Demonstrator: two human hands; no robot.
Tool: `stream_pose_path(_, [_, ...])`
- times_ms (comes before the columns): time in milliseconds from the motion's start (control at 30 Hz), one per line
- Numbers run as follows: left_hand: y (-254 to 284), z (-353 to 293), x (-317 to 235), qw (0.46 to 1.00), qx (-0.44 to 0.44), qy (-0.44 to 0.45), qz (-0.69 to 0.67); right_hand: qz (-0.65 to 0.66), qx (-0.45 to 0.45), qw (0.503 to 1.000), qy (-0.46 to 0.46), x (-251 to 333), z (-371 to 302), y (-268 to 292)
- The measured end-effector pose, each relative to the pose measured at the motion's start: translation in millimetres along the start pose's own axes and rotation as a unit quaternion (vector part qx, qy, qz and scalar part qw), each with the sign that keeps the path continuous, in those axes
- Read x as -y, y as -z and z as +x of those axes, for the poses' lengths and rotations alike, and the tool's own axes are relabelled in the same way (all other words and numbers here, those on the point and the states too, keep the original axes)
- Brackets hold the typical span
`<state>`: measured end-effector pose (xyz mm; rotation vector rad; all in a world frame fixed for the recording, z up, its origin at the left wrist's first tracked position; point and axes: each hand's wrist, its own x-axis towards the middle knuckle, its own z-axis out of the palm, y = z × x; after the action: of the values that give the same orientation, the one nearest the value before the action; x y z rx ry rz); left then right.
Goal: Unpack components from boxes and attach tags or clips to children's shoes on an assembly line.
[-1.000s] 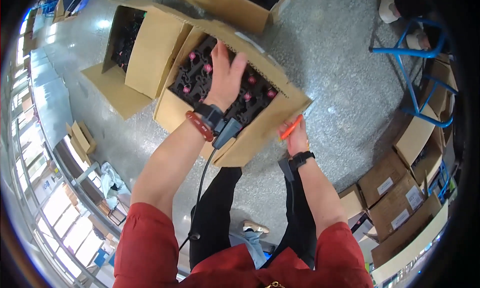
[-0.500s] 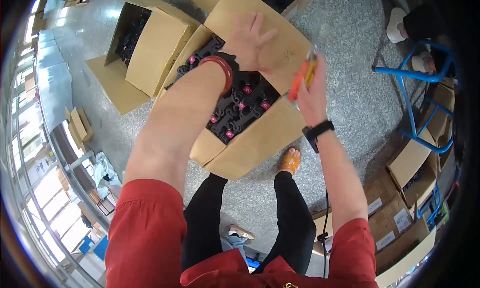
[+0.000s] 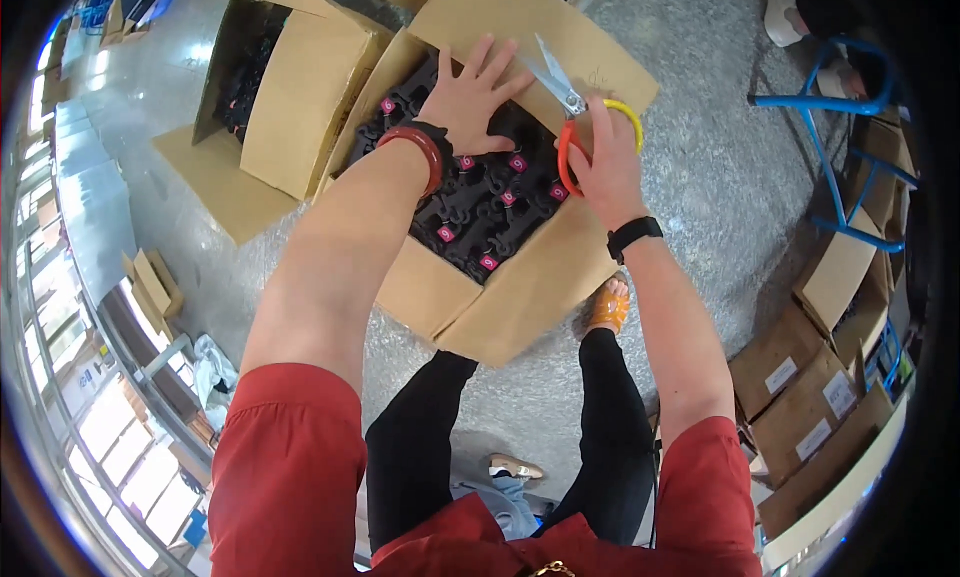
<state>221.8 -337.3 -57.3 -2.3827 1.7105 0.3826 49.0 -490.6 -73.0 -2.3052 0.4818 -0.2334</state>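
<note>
An open cardboard box (image 3: 530, 302) stands on the floor in front of me, filled with black plastic hangers (image 3: 482, 222) that carry small pink tags. My left hand (image 3: 468, 105) lies spread over the far part of the hangers, its fingertips reaching to the far flap (image 3: 500, 17). It holds nothing. In my right hand (image 3: 608, 172) is a pair of scissors (image 3: 570, 107) with one red and one yellow handle loop. Their blades are parted and point up and left, above the far flap.
Another open carton (image 3: 310, 97) with dark contents stands just left of the box. A blue metal stool frame (image 3: 800, 102) is at the right, near a person's shoes (image 3: 785, 15). More cartons (image 3: 800, 397) line the lower right. My foot in an orange sandal (image 3: 610, 305) is close to the box.
The scissors have opened and turned their blades toward the upper left. My left hand has shifted from the far flap back over the hangers.
</note>
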Motion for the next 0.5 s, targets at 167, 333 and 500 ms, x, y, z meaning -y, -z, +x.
stream_pose_path(167, [-7.5,-26.3,0.7,0.998,-0.047,0.012,-0.051,-0.015,-0.044,0.999,0.008,15.2,-21.3,-19.3])
stream_pose_path(333, [-11.2,18.2,65.1,0.926,-0.306,0.214,-0.058,0.022,-0.014,0.999,-0.048,16.4,-27.9,-14.3])
stream_pose_path(500, [-40.5,46.7,141.2,0.817,-0.145,0.320,-0.457,0.006,-0.035,0.999,-0.024,20.8,-26.0,-26.7])
